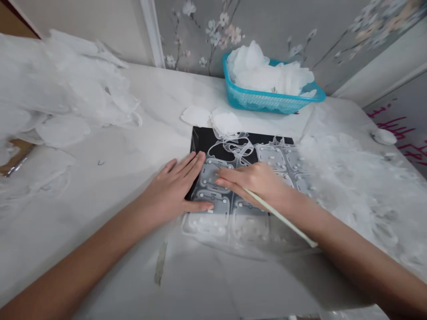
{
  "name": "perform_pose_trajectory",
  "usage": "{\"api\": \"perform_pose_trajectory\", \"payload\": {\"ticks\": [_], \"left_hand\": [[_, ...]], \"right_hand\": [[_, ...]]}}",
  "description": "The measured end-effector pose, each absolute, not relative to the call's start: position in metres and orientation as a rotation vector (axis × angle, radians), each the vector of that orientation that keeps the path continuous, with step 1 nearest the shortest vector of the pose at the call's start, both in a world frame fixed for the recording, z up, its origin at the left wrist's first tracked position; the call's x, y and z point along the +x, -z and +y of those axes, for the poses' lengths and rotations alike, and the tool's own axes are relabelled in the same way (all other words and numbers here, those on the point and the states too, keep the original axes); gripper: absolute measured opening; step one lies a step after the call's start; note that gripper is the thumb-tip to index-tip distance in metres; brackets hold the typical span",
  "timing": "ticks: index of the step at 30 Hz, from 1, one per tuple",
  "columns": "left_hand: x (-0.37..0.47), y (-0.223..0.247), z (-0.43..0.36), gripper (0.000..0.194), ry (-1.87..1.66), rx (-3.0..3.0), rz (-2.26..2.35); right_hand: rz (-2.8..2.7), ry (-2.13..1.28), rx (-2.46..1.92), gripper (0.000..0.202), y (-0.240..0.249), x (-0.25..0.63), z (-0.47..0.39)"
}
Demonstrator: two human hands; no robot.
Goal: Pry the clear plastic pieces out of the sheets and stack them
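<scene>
My left hand (175,186) lies flat with its fingers stretched out, pressing on the left edge of a clear plastic sheet (213,224). Rounded-rectangle shapes with small white dots are moulded across the sheet. My right hand (253,180) is closed on a thin pale-green stick-like tool (282,218), its tip meeting the sheet near my left fingers. Exactly what kind of tip it has is too blurred to tell. Under the sheet lies a black mat (202,138), and loops of cut plastic trimming (245,146) rest at its upper part.
A blue basket (267,98) filled with white translucent pieces stands at the back against the wall. Two white pieces (196,116) lie before it. A heap of clear plastic scraps (360,186) covers the right side; a pile of white pieces (66,84) takes up the left.
</scene>
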State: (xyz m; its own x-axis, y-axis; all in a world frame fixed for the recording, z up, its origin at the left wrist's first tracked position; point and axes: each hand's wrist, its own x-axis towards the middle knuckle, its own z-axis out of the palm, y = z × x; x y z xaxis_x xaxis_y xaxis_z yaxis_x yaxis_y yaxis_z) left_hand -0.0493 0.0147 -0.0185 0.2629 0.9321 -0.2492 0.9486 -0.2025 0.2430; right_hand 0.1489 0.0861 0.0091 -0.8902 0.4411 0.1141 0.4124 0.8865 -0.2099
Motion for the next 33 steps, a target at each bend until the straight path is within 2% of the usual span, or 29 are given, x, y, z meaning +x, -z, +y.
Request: {"api": "perform_pose_trajectory", "payload": {"ticks": [5,13,18,21,25,29,31,33], "left_hand": [[-0.048,0.017,0.015,0.104,0.068,2.201,1.727],[-0.046,0.016,0.015,0.103,0.063,2.179,1.724],[-0.047,0.018,0.014,0.104,0.068,2.196,1.736],[-0.047,0.019,0.015,0.103,0.070,2.196,1.741],[-0.046,0.018,0.015,0.105,0.072,2.181,1.728],[-0.046,0.015,0.016,0.103,0.099,2.145,1.717],[-0.045,0.013,0.016,0.102,0.119,2.128,1.712],[-0.045,0.012,0.016,0.101,0.131,2.124,1.702]], "right_hand": [[-2.859,0.027,-0.727,0.054,0.000,0.147,0.080],[-2.914,-0.088,-0.717,0.034,0.004,0.147,0.087],[-2.966,0.189,-0.623,0.020,0.001,0.142,0.069],[-2.919,0.263,-0.572,0.019,0.007,0.139,0.062],[-2.620,0.181,-0.777,0.019,0.006,0.145,0.080],[-1.959,-0.016,-1.098,0.014,-0.015,0.165,0.131],[-1.814,-0.154,-1.116,0.012,-0.028,0.179,0.162],[-1.644,-0.059,-1.059,0.019,-0.042,0.192,0.188]]}}
